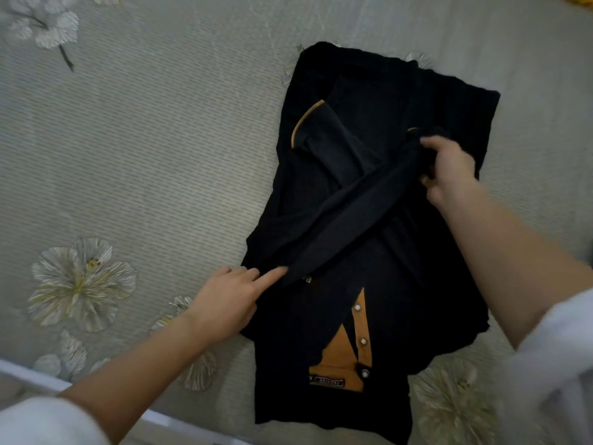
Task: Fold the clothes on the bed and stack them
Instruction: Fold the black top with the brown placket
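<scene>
Black knit with ochre trim makes up the polo shirt [369,252], which is spread on the grey, flower-printed bed cover [144,139], right of the middle of the view, with the collar end nearest the camera. Its ochre placket [361,332] is seen near the bottom edge, set with 3 pale buttons [363,341], and a small label [329,382] is sewn just below it. An ochre-edged sleeve [317,130] is folded in over the body at the far left. 1 band of fabric [346,220] is lifted and drawn taut diagonally across the shirt between the 2 hands. Its far end is gripped by the right hand [449,168], whose fingers are curled round the bunched cloth. Its near end is met by the left hand [231,297], whose fingers [272,273] are stretched out fairly straight and laid against the fold at the shirt's left edge; whether the cloth is pinched there cannot be told. Both forearms are bare, and white cuffs [48,422] are seen at the bottom corners. Something yellow [577,0] is cut off by the top right corner.
</scene>
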The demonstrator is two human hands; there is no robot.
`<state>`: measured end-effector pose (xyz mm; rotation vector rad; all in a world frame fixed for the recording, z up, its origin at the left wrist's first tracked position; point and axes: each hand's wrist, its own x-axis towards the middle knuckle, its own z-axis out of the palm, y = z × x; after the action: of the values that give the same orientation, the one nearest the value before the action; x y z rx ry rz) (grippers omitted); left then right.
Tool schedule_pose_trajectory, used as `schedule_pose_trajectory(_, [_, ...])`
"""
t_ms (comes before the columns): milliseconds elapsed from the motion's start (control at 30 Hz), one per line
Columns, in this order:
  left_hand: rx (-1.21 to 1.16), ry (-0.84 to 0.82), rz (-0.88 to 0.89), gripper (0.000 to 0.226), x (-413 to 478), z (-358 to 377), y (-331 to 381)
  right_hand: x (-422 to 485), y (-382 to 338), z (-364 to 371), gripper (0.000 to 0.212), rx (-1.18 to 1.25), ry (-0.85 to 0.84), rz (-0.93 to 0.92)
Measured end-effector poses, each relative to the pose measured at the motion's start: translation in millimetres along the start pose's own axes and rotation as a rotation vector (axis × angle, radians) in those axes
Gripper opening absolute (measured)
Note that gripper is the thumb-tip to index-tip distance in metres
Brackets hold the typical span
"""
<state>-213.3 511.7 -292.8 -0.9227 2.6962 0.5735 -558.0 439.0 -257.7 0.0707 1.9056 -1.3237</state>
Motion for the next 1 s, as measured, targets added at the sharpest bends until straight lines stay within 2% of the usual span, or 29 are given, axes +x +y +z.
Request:
schedule_pose_trajectory(67, [0.012, -0.063, 0.007, 0.099, 2.7, -2.0, -0.8, 1.1, -22.1, 8.2, 0.032, 0.076, -0.078, -0.046])
schedule_pose_trajectory(167, [0.007, -0.099, 0.002, 0.101, 7.6, -8.4, 6.7, 3.2, -50.4, 11.0, 0.048, 0.238, -0.168, -0.049])
schedule_pose_trajectory(300, [0.044, -0.161, 0.019, 0.102, 9.3, -9.8, 18.2, 20.9, -48.7, -4.0, 0.041, 0.280, -0.135, -0.044])
schedule_pose_trajectory(367, [0.091, -0.180, 0.044, 0.100, 6.1, -4.9, 20.9, 34.0, -28.2, -24.5, 0.035, 0.056, -0.027, -0.031])
schedule_pose_trajectory(433, [0.140, -0.225, 0.041, 0.092, 2.5, 0.7, 23.7, 42.8, -0.8, -51.4, 0.028, -0.271, 0.157, -0.057])
schedule_pose_trajectory(500, [0.161, -0.246, 0.022, 0.086, 0.1, 7.0, 28.3, 41.9, 23.9, -79.5, 0.023, -0.546, 0.293, -0.199])
schedule_pose_trajectory(533, [0.162, -0.241, 0.022, 0.084, -1.3, 9.4, 31.3, 34.4, 34.6, -91.5, 0.024, -0.644, 0.289, -0.286])
schedule_pose_trajectory(633, [0.181, -0.206, 0.108, 0.087, -9.9, 15.2, 41.7, -12.6, 69.8, -122.3, 0.025, -0.876, 0.064, -0.569])
schedule_pose_trajectory(733, [0.235, -0.290, 0.238, 0.104, -26.4, 22.4, 54.9, -81.2, 112.0, -157.9, 0.032, -1.132, -0.223, -0.840])
schedule_pose_trajectory(833, [0.317, -0.387, 0.306, 0.112, -42.9, 33.6, 65.5, -128.1, 156.5, -201.2, 0.066, -1.483, -0.528, -0.953])
schedule_pose_trajectory(900, [0.332, -0.418, 0.285, 0.106, -49.4, 39.0, 65.2, -141.7, 181.5, -225.4, 0.086, -1.707, -0.703, -0.920])
schedule_pose_trajectory(933, [0.321, -0.424, 0.272, 0.101, -49.8, 39.5, 62.7, -142.5, 191.0, -233.6, 0.089, -1.748, -0.718, -0.915])
schedule_pose_trajectory(1000, [0.309, -0.425, 0.275, 0.092, -45.9, 37.8, 56.0, -136.9, 198.7, -240.0, 0.086, -1.723, -0.646, -0.928])
